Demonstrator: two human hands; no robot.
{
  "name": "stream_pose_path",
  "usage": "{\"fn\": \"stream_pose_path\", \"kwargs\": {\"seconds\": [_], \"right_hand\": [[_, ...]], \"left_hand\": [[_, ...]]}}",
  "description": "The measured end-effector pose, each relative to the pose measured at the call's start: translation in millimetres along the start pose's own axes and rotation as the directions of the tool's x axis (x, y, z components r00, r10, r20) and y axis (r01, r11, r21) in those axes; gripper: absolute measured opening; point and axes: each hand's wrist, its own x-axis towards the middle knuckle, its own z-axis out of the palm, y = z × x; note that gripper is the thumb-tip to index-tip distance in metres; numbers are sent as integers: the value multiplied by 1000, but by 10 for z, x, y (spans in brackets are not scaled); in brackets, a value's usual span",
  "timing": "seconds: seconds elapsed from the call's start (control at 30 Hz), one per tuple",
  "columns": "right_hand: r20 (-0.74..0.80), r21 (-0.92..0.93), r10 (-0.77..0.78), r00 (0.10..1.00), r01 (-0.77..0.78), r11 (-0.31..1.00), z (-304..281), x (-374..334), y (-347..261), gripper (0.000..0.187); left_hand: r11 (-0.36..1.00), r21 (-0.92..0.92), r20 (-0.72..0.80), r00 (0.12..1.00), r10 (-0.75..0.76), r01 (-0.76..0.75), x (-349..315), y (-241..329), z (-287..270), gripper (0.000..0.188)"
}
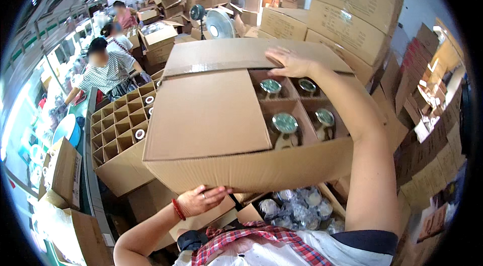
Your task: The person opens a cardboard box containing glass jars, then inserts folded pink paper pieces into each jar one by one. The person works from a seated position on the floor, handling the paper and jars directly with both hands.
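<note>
A large cardboard box (251,170) is in front of me, its left flap (206,115) folded down flat and its far flap (216,55) lying partly over the top. In the uncovered part, cardboard dividers separate several glass-like containers with round, silver-rimmed greenish tops (286,122). My right hand (289,62) rests on the far flap, fingers stretched out, with the forearm crossing over the box's right side. Against the lower front edge lies my left hand (204,200), its fingers extended and flat on the cardboard. The rest of the contents is hidden under the flaps.
Left of it stands a divided carton (118,120) with a few white rings. Below is an open box of plastic-wrapped items (297,208). Stacked cartons (352,14) rise at right. Co-workers (108,67) work along the left bench; a fan (220,23) stands behind.
</note>
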Motion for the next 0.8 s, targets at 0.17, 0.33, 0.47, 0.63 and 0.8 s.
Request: {"fn": "stream_pose_path", "kwargs": {"seconds": [0.17,0.33,0.47,0.63,0.8], "right_hand": [[127,349,-102,987,52,936,-331,349,52,47],[18,266,-148,989,138,954,-826,600,177,29],[-73,211,-135,988,147,966,-853,796,272,24],[-239,-15,-82,968,81,997,-879,1174,639,27],[-290,-328,-132,948,32,944,-724,977,232,26]], "left_hand": [[986,-136,-22,994,-103,99,-237,276,418,40],[923,-357,149,984,-97,145,-205,355,548,49],[-281,-819,501,863,73,499,-249,301,518,52],[884,-457,195,981,-7,97,-111,313,545,52],[968,-245,96,995,-22,45,-93,203,314,48]]}}
